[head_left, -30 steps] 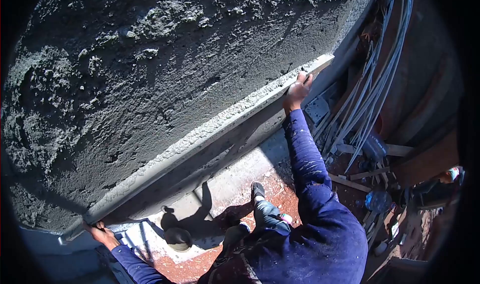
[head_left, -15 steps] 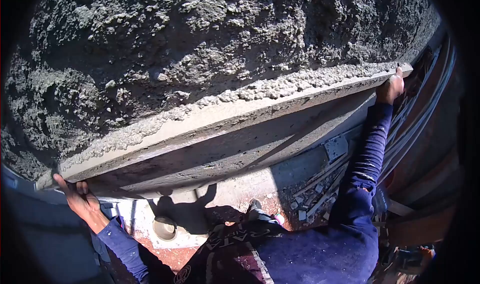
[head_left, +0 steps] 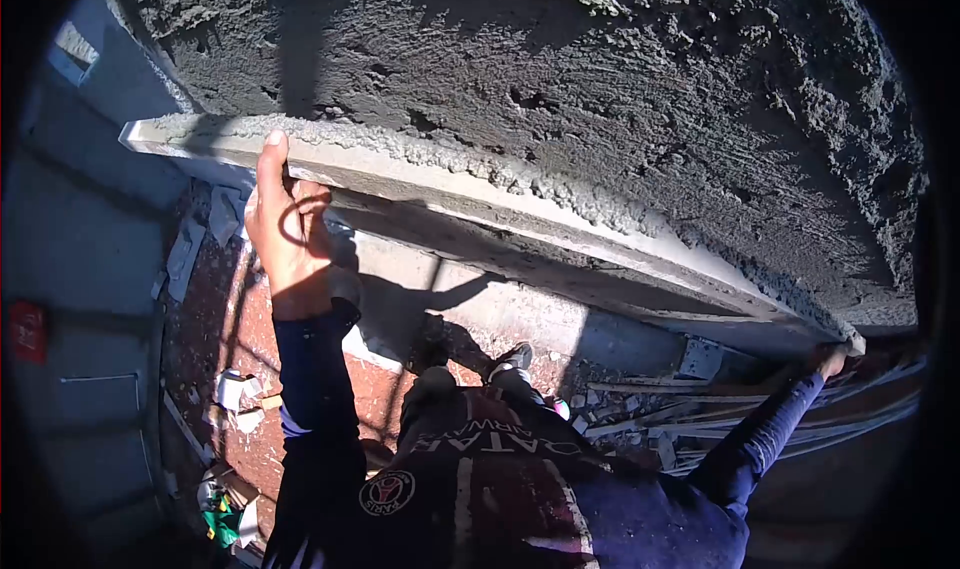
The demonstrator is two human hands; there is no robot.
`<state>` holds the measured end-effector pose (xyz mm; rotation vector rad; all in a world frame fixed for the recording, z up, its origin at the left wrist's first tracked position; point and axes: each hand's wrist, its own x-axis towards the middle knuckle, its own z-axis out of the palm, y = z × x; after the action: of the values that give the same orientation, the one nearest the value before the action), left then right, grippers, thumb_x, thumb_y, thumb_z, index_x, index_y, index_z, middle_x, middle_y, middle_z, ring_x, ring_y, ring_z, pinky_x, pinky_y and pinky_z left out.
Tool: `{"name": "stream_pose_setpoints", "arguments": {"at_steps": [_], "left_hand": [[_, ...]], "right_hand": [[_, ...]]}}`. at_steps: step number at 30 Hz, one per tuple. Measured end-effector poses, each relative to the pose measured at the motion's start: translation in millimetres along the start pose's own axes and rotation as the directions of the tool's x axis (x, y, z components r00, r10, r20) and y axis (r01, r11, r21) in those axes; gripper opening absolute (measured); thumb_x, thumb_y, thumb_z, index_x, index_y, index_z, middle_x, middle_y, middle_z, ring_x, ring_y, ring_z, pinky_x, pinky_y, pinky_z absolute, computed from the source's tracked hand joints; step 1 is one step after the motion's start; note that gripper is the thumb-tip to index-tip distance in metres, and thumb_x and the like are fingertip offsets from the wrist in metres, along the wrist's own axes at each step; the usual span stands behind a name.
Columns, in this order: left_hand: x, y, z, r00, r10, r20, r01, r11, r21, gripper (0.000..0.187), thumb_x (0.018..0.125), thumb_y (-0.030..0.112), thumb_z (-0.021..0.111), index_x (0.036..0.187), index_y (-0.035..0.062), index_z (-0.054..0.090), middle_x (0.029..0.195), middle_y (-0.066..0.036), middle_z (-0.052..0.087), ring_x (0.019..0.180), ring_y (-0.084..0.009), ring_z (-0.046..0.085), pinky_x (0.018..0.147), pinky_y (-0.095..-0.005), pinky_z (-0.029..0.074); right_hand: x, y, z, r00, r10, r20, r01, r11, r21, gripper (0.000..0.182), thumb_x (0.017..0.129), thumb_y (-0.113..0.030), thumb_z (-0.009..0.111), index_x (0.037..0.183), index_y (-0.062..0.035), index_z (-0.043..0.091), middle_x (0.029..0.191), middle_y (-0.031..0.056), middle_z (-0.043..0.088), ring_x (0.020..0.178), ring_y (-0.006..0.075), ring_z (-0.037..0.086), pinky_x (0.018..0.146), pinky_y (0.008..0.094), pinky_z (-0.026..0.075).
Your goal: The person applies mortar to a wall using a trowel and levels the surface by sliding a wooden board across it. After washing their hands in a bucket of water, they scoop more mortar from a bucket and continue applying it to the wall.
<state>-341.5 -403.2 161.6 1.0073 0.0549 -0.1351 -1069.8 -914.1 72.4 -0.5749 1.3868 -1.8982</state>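
My left hand (head_left: 290, 239) grips a long straightedge (head_left: 450, 191) a little in from its left end, thumb on the upper face and fingers curled underneath. At the far right end, my right hand (head_left: 828, 360) is closed around the same straightedge, its fingers partly hidden. The straightedge slopes down to the right in view and lies along a wall of wet grey mortar (head_left: 600, 99). Loose mortar is heaped along its wall-side edge. The mortar face looks partly scraped, with pits and rough patches.
Below are the reddish floor (head_left: 260, 449) and my shoe (head_left: 512, 359). Broken rubble and long strips (head_left: 680, 394) lie at the lower right. White scraps (head_left: 238, 394) and a green packet (head_left: 222, 524) are at the lower left, near a grey block wall (head_left: 90, 239).
The straightedge's slope has reversed in view: its left end is now higher and its right end lower. My left hand is now farther in from the end. The view has shifted too.
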Motion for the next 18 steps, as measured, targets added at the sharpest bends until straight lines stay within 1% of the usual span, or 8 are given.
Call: {"name": "stream_pose_setpoints", "arguments": {"at_steps": [2, 3, 8, 10, 12, 15, 17, 18], "left_hand": [[23, 18, -61, 0.995, 0.063, 0.081, -0.067, 0.997, 0.044, 0.027, 0.086, 0.031, 0.07, 0.091, 0.008, 0.058, 0.071, 0.003, 0.052, 0.051, -0.0045, 0.038, 0.046, -0.0212, 0.031], [29, 35, -85, 0.995, 0.102, 0.007, -0.102, 0.99, 0.097, 0.027, 0.087, 0.032, 0.07, 0.09, 0.0081, 0.059, 0.071, 0.003, 0.053, 0.052, -0.0046, 0.04, 0.046, -0.0216, 0.031], [58, 165, -211, 0.873, 0.411, -0.262, -0.277, 0.861, 0.426, 0.033, 0.088, 0.036, 0.066, 0.098, 0.0046, 0.061, 0.083, -0.001, 0.062, 0.065, -0.0119, 0.057, 0.055, -0.0252, 0.042], [61, 227, -240, 0.715, 0.67, -0.199, -0.544, 0.713, 0.442, 0.038, 0.088, 0.035, 0.066, 0.101, 0.0003, 0.061, 0.083, -0.005, 0.065, 0.072, -0.0175, 0.061, 0.065, -0.0291, 0.047], [44, 308, -269, 0.739, 0.647, -0.19, -0.498, 0.714, 0.492, 0.048, 0.087, 0.04, 0.067, 0.104, -0.0045, 0.06, 0.093, -0.012, 0.067, 0.083, -0.0198, 0.064, 0.075, -0.0308, 0.049], [11, 392, -270, 0.591, 0.803, -0.076, -0.616, 0.51, 0.6, 0.041, 0.089, 0.04, 0.063, 0.102, 0.0017, 0.062, 0.095, -0.007, 0.066, 0.085, -0.0179, 0.062, 0.079, -0.0315, 0.047], [-15, 428, -246, 0.459, 0.886, 0.067, -0.697, 0.312, 0.645, 0.037, 0.09, 0.041, 0.06, 0.101, 0.0057, 0.063, 0.097, -0.004, 0.066, 0.086, -0.0166, 0.061, 0.082, -0.0319, 0.046], [-28, 446, -234, 0.39, 0.91, 0.144, -0.725, 0.207, 0.657, 0.035, 0.091, 0.041, 0.059, 0.101, 0.0078, 0.063, 0.098, -0.003, 0.066, 0.087, -0.016, 0.061, 0.083, -0.0321, 0.045]], "right_hand": [[-147, 27, 19, 0.996, 0.079, -0.048, -0.086, 0.978, -0.19, 0.034, 0.093, -0.037, 0.057, 0.077, -0.0069, 0.059, 0.068, 0.003, 0.057, 0.057, 0.0159, 0.053, 0.048, 0.0304, 0.04], [-233, 40, 37, 0.987, 0.123, -0.102, -0.142, 0.97, -0.2, 0.036, 0.094, -0.036, 0.054, 0.067, -0.0132, 0.047, 0.056, -0.0021, 0.04, 0.045, 0.0109, 0.034, 0.042, 0.0282, 0.026], [-380, 235, -32, 0.813, 0.571, 0.111, -0.519, 0.798, -0.307, 0.031, 0.093, -0.041, 0.055, 0.077, -0.0154, 0.049, 0.06, -0.0028, 0.04, 0.054, 0.0115, 0.042, 0.049, 0.0292, 0.038], [-481, 284, -35, 0.581, 0.786, 0.211, -0.718, 0.617, -0.322, 0.031, 0.095, -0.044, 0.049, 0.089, -0.0134, 0.055, 0.074, 0.0006, 0.055, 0.067, 0.0169, 0.056, 0.061, 0.0332, 0.047], [-578, 330, -35, 0.348, 0.875, 0.336, -0.789, 0.467, -0.4, 0.037, 0.093, -0.042, 0.052, 0.109, -0.0083, 0.057, 0.103, 0.0064, 0.063, 0.097, 0.0248, 0.061, 0.083, 0.038, 0.049], [-710, 375, -42, -0.071, 0.979, 0.19, -0.825, 0.049, -0.563, 0.045, 0.089, -0.048, 0.056, 0.109, -0.0078, 0.052, 0.106, 0.0116, 0.059, 0.104, 0.0282, 0.056, 0.093, 0.0481, 0.045], [-788, 429, -65, -0.282, 0.858, 0.429, -0.534, 0.231, -0.813, 0.035, 0.09, -0.04, 0.053, 0.102, -0.0078, 0.056, 0.098, 0.0095, 0.062, 0.09, 0.0246, 0.06, 0.081, 0.0426, 0.049], [-827, 459, -76, -0.34, 0.681, 0.649, -0.087, 0.664, -0.742, 0.031, 0.091, -0.037, 0.051, 0.099, -0.0078, 0.058, 0.094, 0.0084, 0.063, 0.083, 0.0228, 0.062, 0.076, 0.0398, 0.051]]}}
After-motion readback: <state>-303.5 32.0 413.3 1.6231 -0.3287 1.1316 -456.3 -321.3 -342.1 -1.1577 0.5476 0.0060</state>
